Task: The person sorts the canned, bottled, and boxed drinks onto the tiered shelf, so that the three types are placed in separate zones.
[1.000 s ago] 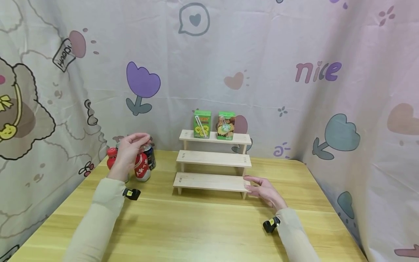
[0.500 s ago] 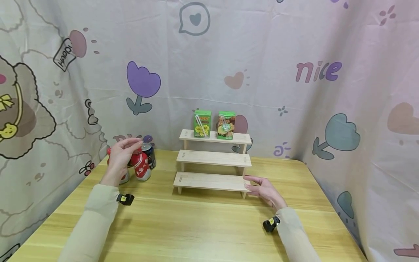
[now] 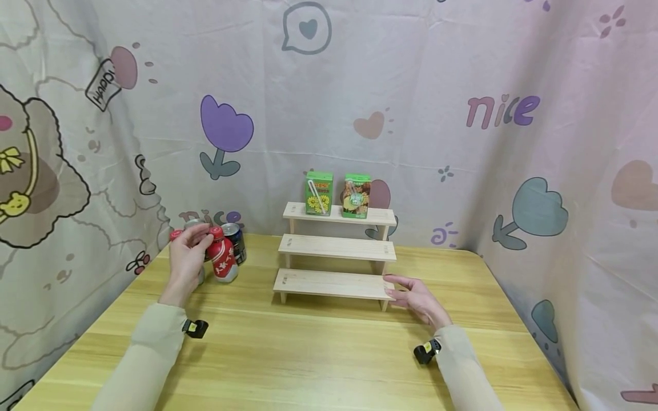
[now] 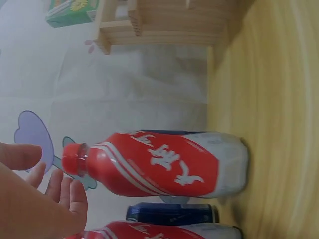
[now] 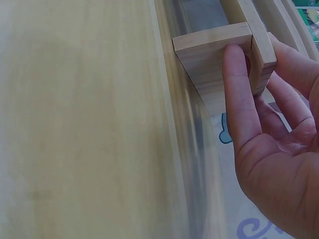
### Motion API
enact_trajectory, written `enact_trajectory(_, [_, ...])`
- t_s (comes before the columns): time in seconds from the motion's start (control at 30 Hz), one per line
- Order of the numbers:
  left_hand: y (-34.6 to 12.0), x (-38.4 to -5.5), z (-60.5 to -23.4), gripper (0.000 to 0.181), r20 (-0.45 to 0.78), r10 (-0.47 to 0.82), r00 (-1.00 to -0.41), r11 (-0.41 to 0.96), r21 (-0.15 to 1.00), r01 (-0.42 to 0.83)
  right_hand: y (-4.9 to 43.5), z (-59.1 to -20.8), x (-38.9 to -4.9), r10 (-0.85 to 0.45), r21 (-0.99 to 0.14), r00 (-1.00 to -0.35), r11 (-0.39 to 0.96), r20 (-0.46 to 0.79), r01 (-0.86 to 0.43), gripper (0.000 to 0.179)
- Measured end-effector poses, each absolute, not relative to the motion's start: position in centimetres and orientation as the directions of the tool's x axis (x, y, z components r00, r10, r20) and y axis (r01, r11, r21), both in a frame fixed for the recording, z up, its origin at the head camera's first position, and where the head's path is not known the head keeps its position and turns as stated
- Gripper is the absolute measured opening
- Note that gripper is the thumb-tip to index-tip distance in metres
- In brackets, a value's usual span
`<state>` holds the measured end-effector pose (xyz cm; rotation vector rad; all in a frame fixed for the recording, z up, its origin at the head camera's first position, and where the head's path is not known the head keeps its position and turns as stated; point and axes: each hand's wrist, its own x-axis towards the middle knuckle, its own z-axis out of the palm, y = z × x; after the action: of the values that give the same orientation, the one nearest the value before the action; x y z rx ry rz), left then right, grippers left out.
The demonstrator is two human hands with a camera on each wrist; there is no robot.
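At the table's left, my left hand (image 3: 186,260) is up beside the red cap of a red-and-white bottle (image 3: 224,260). In the left wrist view the thumb and loosely bent fingers stand apart on either side of that cap, short of closing round it. A second red bottle (image 4: 164,231) is partly hidden behind the hand. My right hand (image 3: 417,299) holds the right end of the lowest step of a three-step wooden display rack (image 3: 329,283). From the right wrist, the thumb presses the leg (image 5: 212,55) under the board while other fingers reach over the board's end.
Two green drink cartons, one with yellow flowers (image 3: 319,195) and one with brown print (image 3: 356,197), stand on the rack's top step. A dark blue can (image 3: 236,244) and a silver-topped can (image 3: 193,222) stand behind the bottles. Printed curtains (image 3: 421,137) enclose the wooden table (image 3: 329,359).
My left hand has drawn back left and lower from above the bottles to beside the front bottle's cap, uncovering that bottle and the blue can. My right hand stays on the rack.
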<state>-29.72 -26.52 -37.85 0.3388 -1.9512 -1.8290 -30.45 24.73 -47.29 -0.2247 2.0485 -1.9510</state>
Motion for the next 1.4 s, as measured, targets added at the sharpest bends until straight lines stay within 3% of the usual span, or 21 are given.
enact_trajectory(0.13, [-26.7,-29.9,-38.5,0.045,0.141,-0.450,-0.882,0.165,0.984,0.073,24.7,-47.3,-30.4,-0.318,-0.993,-0.942,0.067,-0.110,0.093,0.056])
enact_trajectory(0.43, [-27.0,-30.6,-40.1,0.057,0.084,-0.353,-0.932,0.130,0.991,0.040,24.9,-47.2,-30.5,-0.327,-0.994,-0.939,0.071,-0.103,0.084,0.057])
enact_trajectory(0.77, [-27.0,-31.0,-41.4,0.071,0.062,-0.241,-0.969,0.213,0.977,0.010,24.9,-47.3,-30.6,-0.311,-0.993,-0.944,0.080,-0.110,0.089,0.057])
enact_trajectory(1.4, [-27.3,-31.1,-42.5,0.087,0.039,-0.138,-0.990,0.303,0.953,-0.005,24.8,-47.3,-30.5,-0.317,-0.993,-0.942,0.070,-0.110,0.092,0.057])
